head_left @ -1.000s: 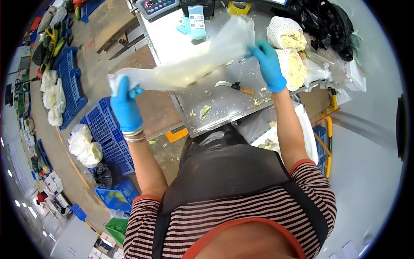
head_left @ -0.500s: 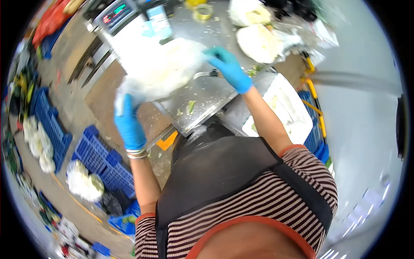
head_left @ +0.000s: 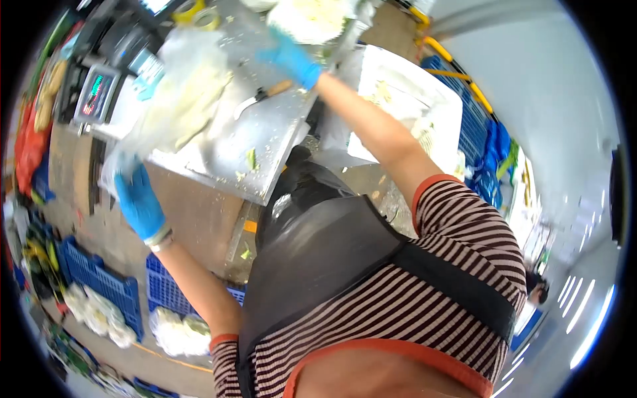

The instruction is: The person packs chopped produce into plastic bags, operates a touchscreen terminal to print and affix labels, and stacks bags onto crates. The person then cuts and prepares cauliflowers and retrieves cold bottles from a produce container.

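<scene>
My left hand [head_left: 138, 202], in a blue glove, grips the gathered end of a clear plastic bag [head_left: 189, 56] at the table's left side. Inside the bag is a pale, cream-coloured vegetable [head_left: 196, 106], blurred by the plastic and lying over the scale's side of the table. My right hand [head_left: 290, 60], also gloved in blue, is stretched out with its fingers apart, just short of a cauliflower head [head_left: 312, 20] at the top. Between the hands, a knife [head_left: 262, 97] with a wooden handle rests on the metal table [head_left: 229, 166].
A scale [head_left: 98, 93] with a lit display stands at the left. Rolls of yellow tape [head_left: 206, 18] lie at the back. Right of the table is a white foam box [head_left: 448, 99] with vegetable scraps. Blue crates [head_left: 99, 278] stand on the floor at lower left.
My right hand has left the bag and moved up towards the cauliflower. My left hand and the bag have shifted left in the view. The knife now shows fully as the camera has turned.
</scene>
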The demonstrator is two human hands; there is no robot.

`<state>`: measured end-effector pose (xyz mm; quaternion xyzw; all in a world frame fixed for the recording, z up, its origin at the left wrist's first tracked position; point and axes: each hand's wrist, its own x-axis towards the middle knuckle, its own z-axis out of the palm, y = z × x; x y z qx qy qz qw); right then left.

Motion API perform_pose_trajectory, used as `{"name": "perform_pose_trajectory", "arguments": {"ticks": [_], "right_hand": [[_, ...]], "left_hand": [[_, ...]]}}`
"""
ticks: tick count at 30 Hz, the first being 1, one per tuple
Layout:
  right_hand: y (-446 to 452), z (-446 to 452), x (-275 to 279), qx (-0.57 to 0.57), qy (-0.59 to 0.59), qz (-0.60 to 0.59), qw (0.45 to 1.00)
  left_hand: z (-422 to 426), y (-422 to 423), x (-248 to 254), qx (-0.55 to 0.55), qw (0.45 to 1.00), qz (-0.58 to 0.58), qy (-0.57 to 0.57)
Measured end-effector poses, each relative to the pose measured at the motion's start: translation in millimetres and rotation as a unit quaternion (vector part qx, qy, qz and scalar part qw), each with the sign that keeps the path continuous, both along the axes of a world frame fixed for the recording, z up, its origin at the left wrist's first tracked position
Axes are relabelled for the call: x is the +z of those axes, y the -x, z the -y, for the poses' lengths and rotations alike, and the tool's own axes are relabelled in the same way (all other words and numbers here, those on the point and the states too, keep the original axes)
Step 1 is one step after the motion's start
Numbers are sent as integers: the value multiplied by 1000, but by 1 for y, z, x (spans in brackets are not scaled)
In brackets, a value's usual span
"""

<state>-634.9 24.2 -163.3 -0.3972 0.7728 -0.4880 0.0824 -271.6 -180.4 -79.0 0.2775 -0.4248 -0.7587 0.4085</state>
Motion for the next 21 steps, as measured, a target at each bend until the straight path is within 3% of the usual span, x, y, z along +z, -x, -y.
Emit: {"name": "perform_pose_trajectory", "arguments": {"ticks": [1,2,3,4,6,8,11,13,14,15,16,17,18,19,20,21], "right_hand": [[-4,-14,-57,-20,-174,-91,980],[-24,-28,-80,22,-221,-43,974],[-41,-34,-51,78,-261,-15,962],[-51,-36,-79,81,-269,-190,941],[-62,-33,-84,95,-312,-234,916],[-69,-28,-87,30,-313,-185,931],[-79,-58,-81,64,-316,-202,925],[-100,-112,-48,28,-275,-112,954],[-111,-139,-37,15,-248,-69,966],[-124,-172,-57,-15,-156,-48,987],[-134,-201,-43,-21,-124,62,990],[-145,-244,-79,30,-152,-163,974],[-160,-262,-27,-80,-100,201,971],[-170,-296,-32,-122,-154,246,949],[-180,-331,-56,-162,-132,338,918],[-188,-347,-44,-191,-44,436,878]], "left_hand": [[-13,-2,-1,-4,999,26,-19],[-30,-6,0,-8,998,56,-37],[-48,-10,2,-4,995,99,-16],[-66,-16,2,3,990,141,7],[-89,-33,-8,-38,977,210,-21],[-110,-45,-30,-72,961,248,-95],[-143,-40,-56,-231,918,287,-146],[-170,-13,-53,-362,880,306,-24],[-183,4,-43,-366,876,293,-111],[-190,13,-47,-402,861,294,-103],[-194,21,-52,-434,850,282,-98],[-200,32,-52,-449,838,289,-108],[-205,42,-52,-443,838,297,-119],[-209,50,-59,-441,841,294,-106],[-211,58,-68,-440,844,292,-92],[-215,65,-70,-430,851,292,-80]]}}
